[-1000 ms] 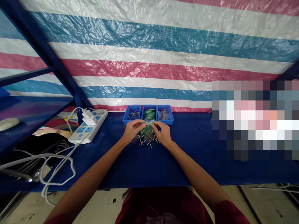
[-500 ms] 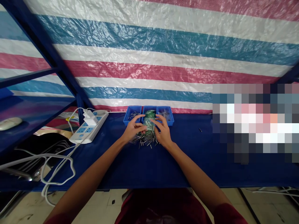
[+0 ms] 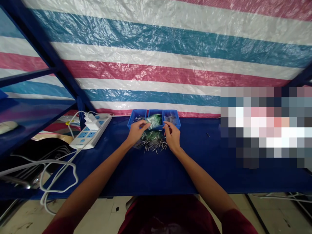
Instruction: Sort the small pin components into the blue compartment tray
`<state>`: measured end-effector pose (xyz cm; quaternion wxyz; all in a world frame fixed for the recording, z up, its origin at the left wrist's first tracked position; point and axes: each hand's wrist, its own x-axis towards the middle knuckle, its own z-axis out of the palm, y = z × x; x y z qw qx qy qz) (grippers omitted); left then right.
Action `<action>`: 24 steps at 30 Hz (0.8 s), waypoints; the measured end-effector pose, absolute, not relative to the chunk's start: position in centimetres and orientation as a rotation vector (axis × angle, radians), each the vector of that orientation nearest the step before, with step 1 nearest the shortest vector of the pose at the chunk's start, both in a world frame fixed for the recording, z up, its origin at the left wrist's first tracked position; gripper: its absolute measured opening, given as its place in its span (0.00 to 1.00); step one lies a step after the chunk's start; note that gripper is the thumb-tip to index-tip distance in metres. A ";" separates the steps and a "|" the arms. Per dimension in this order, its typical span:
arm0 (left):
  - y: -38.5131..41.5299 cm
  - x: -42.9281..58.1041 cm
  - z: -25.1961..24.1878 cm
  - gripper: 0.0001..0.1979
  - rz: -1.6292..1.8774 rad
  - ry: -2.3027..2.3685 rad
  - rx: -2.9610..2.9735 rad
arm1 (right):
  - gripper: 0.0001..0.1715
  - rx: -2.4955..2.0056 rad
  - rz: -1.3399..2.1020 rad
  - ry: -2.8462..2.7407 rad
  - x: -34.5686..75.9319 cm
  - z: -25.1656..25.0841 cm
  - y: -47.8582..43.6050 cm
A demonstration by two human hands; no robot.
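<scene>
My left hand (image 3: 136, 132) is closed, its thumb and fingers pinching the left edge of a small clear plastic bag (image 3: 153, 121) with a greenish look. The bag is held over the front of the middle blue bin. My right hand (image 3: 173, 136) is to the right of the bag, apart from it, with fingertips curled together before the right bin; whether anything is between them is too small to tell. Below and between both hands lies a pile of thin metal pins (image 3: 156, 144), with green plastic bags (image 3: 151, 135) behind them.
Three blue bins (image 3: 178, 122) stand side by side at the table's back; the left one contains thin metal pieces, the right one clear bags. A lone pin (image 3: 208, 134) lies to the right. On the left are a white power strip (image 3: 84, 140) and loose white cables (image 3: 73, 165).
The plastic bag has moved up and away from the pile toward the middle bin, in my left hand. My right hand has come off it and its fingers have curled in.
</scene>
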<state>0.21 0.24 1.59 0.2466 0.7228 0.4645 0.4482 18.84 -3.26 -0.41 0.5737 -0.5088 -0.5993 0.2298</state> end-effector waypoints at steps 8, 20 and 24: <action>6.7 0.9 2.3 0.10 0.742 1.536 2.646 | 0.18 -1.191 0.487 -1.459 19.0 -0.2 -3.2; 1.6 0.7 4.7 0.05 1.130 1.444 2.437 | 0.07 -1.529 0.386 -1.803 19.3 0.6 -3.2; -0.7 -0.6 4.1 0.10 0.746 1.195 2.373 | 0.02 -1.717 0.429 -2.012 19.9 0.9 -3.0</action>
